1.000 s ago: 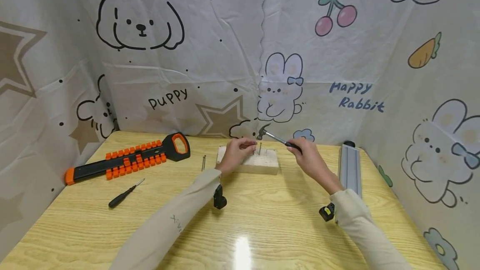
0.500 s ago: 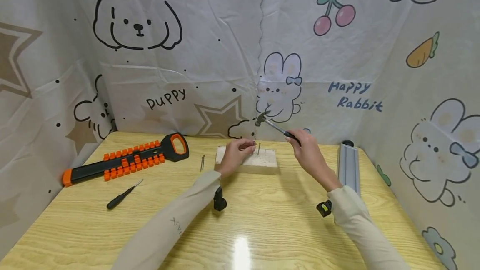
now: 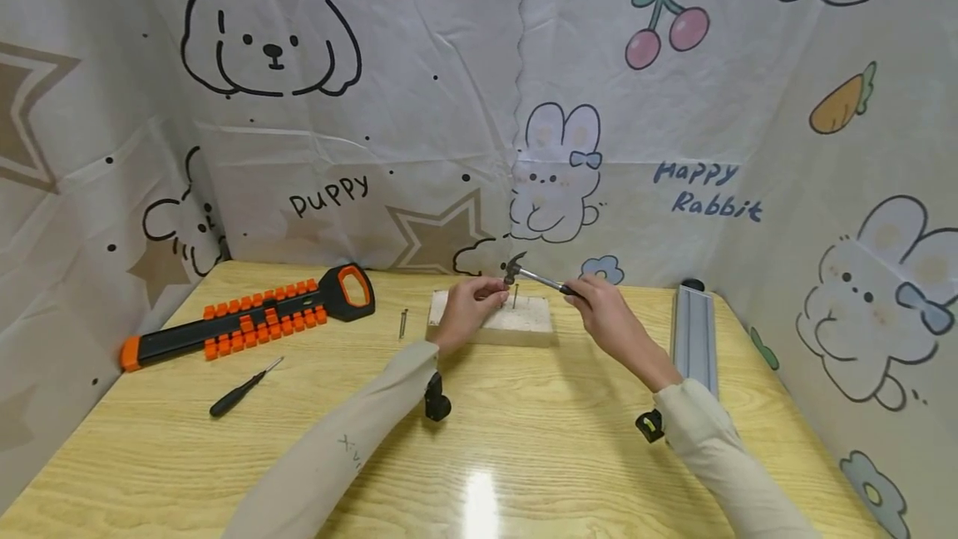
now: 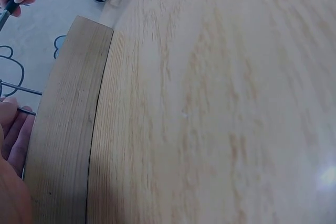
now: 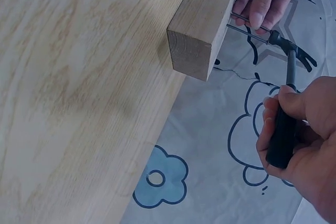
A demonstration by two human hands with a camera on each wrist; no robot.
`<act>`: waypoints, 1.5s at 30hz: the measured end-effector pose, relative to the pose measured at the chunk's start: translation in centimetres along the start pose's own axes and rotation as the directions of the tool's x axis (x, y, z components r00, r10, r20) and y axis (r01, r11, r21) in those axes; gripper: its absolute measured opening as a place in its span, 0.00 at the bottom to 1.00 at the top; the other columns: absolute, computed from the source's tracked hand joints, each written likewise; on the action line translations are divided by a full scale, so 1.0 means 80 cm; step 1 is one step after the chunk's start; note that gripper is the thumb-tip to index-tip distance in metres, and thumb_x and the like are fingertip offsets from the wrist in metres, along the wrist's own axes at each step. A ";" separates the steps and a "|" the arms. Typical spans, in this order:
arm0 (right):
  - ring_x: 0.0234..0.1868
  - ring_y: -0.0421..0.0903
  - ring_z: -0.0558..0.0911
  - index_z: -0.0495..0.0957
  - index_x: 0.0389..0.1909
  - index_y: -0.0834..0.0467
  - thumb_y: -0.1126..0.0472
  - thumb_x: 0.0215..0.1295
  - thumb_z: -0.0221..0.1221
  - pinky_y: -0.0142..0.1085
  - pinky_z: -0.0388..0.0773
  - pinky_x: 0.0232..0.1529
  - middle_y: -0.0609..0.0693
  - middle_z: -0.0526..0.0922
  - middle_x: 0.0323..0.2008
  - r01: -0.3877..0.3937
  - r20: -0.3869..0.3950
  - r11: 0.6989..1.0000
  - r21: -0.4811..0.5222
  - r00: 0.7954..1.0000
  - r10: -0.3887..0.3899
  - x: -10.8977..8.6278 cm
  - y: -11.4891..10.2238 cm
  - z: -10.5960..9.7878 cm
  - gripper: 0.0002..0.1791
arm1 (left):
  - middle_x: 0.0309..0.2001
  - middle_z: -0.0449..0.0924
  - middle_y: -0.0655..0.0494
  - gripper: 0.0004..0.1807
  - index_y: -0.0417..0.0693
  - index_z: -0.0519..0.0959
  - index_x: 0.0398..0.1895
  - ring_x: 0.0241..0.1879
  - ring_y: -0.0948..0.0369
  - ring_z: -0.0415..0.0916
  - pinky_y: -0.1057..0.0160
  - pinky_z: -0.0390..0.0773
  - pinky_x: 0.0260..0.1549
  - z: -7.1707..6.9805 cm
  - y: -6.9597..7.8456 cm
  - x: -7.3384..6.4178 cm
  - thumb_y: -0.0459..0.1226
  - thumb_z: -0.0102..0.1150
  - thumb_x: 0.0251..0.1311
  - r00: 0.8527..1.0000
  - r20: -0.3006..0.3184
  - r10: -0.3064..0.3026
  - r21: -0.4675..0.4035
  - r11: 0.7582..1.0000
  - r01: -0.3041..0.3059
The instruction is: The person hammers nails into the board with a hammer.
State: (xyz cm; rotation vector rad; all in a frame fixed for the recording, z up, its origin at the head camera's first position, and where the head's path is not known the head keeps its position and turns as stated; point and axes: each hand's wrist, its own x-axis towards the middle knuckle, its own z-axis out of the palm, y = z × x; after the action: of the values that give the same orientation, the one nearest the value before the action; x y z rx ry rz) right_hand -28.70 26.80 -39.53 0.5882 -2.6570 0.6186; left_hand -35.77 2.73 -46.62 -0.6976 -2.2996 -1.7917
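Observation:
A pale wooden block [image 3: 516,324] lies on the table, with a nail [image 3: 516,298] standing upright in its top. My left hand [image 3: 467,314] rests at the block's left part and pinches a second nail [image 5: 251,21] beside the first, seen in the right wrist view. My right hand [image 3: 609,318] grips a claw hammer [image 3: 539,278] by its black handle, fingers curled round it. The hammer head [image 5: 278,38] is right at the tops of the nails in the right wrist view. In the left wrist view, the block's side [image 4: 71,114] hides much of my left hand [image 4: 13,145].
Loose nails [image 3: 403,323] lie left of the block. Farther left are a black-and-orange tool rack [image 3: 254,323] and a screwdriver [image 3: 245,388]. A long grey case [image 3: 694,339] lies at the right. A printed cloth [image 3: 449,106] hangs behind the table [image 3: 554,456].
The hammer rose off the nails half a second ago and has come down again to their tops. My left hand keeps its pinch on the nail at the block.

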 end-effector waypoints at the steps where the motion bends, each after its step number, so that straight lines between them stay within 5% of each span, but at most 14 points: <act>1: 0.37 0.51 0.78 0.83 0.53 0.70 0.70 0.76 0.58 0.43 0.76 0.35 0.59 0.82 0.40 0.002 0.000 1.000 0.006 1.000 -0.002 0.000 0.000 0.000 0.11 | 0.47 0.89 0.45 0.10 0.38 0.86 0.51 0.47 0.52 0.86 0.61 0.86 0.48 -0.001 0.000 0.000 0.32 0.66 0.70 1.000 -0.001 0.001 0.002 1.000 -0.001; 30: 0.37 0.50 0.77 0.84 0.54 0.67 0.69 0.77 0.58 0.43 0.76 0.36 0.57 0.83 0.40 0.015 -0.010 1.000 -0.001 1.000 -0.015 0.003 0.002 0.004 0.11 | 0.47 0.89 0.45 0.10 0.38 0.86 0.51 0.47 0.51 0.86 0.56 0.86 0.51 -0.004 -0.004 -0.002 0.32 0.66 0.70 1.000 -0.004 -0.022 -0.021 1.000 0.022; 35: 0.36 0.51 0.77 0.84 0.51 0.67 0.68 0.76 0.59 0.44 0.77 0.36 0.58 0.83 0.39 0.070 -0.103 0.998 -0.003 0.992 -0.070 0.009 -0.003 -0.011 0.10 | 0.47 0.89 0.46 0.10 0.38 0.86 0.51 0.46 0.54 0.86 0.61 0.85 0.49 -0.004 -0.006 -0.002 0.33 0.66 0.71 1.000 0.004 -0.020 -0.015 1.000 0.020; 41: 0.37 0.55 0.82 0.82 0.53 0.72 0.71 0.76 0.59 0.49 0.82 0.36 0.63 0.84 0.41 0.101 -0.324 0.990 0.097 0.944 -0.065 0.010 -0.008 -0.011 0.11 | 0.48 0.89 0.46 0.10 0.39 0.86 0.51 0.46 0.54 0.86 0.63 0.85 0.48 -0.003 -0.003 -0.002 0.33 0.65 0.71 1.000 0.012 -0.017 -0.020 1.000 0.017; 45: 0.33 0.49 0.77 0.84 0.49 0.70 0.72 0.75 0.59 0.41 0.77 0.32 0.59 0.83 0.36 0.082 -0.201 0.995 0.055 0.977 -0.070 0.000 -0.007 0.002 0.09 | 0.48 0.89 0.45 0.11 0.38 0.86 0.52 0.47 0.52 0.86 0.62 0.86 0.48 -0.003 0.000 -0.001 0.32 0.66 0.70 1.000 0.013 -0.012 -0.022 1.000 0.012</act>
State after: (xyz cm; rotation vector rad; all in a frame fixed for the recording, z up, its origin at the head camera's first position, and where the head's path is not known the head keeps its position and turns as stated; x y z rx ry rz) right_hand -28.48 26.26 -39.51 0.6087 -2.4245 0.7031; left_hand -35.74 2.48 -46.60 -0.7021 -2.3000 -1.8261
